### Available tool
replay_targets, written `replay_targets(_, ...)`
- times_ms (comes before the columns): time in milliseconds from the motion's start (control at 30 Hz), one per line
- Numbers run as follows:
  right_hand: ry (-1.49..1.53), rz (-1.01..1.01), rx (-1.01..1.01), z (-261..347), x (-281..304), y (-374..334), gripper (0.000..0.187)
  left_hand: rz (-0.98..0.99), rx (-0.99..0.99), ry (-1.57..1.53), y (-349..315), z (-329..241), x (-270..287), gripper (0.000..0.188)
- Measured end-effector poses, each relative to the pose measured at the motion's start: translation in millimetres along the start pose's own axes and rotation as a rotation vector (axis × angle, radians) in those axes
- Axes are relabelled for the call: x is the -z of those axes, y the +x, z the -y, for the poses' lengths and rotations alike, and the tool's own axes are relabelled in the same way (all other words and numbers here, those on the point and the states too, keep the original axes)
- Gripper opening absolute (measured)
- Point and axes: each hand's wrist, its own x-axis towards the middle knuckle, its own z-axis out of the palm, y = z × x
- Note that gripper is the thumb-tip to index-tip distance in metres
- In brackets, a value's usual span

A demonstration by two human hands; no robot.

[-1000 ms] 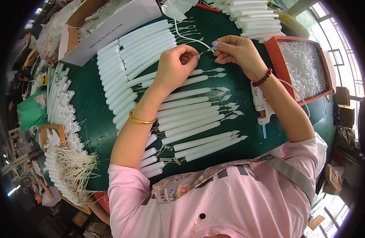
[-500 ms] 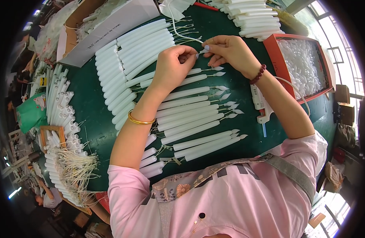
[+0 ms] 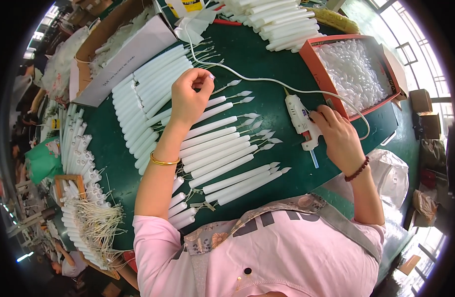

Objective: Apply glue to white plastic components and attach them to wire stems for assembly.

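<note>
My left hand [image 3: 191, 96] is above the rows of white candle sticks, thumb and finger pinched together. Whatever sits in that pinch is too small to make out. A white flame-shaped tip [image 3: 233, 83] on a thin wire lies just right of it. On the right, my right hand [image 3: 338, 136] has its fingers curled onto the handle side of a white glue gun [image 3: 297, 115]. A translucent glue stick [image 3: 314, 158] pokes from the gun's near end. Between the hands, several white candle sticks [image 3: 215, 154] lie side by side, with flame tips at their right ends.
An orange-red box [image 3: 311, 54] of small clear-white pieces stands at the far right. The glue gun's white cord [image 3: 267, 79] loops across the green table [image 3: 267, 183]. A cardboard box [image 3: 131, 64] stands far left; wired sticks [image 3: 96, 222] are heaped near left. More white tubes [image 3: 282, 24] are stacked at the back.
My right hand has left my left hand's side and come down and right onto the glue gun. My left hand keeps its pinch. The whole view has shifted slightly.
</note>
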Motion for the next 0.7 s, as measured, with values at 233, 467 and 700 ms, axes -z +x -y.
replay_targets(233,0.083,-0.016,-0.056,-5,-11,-20,0.073,0.079,-0.223,0.422,32,-31,12,0.013)
replay_targets(467,0.066,-0.171,0.052,-9,-16,-20,0.067,0.265,-0.554,0.850,65,-14,1,0.009)
replay_targets(700,0.425,-0.616,0.105,-29,-14,-48,0.055,0.101,-0.590,0.778,52,-72,4,0.014)
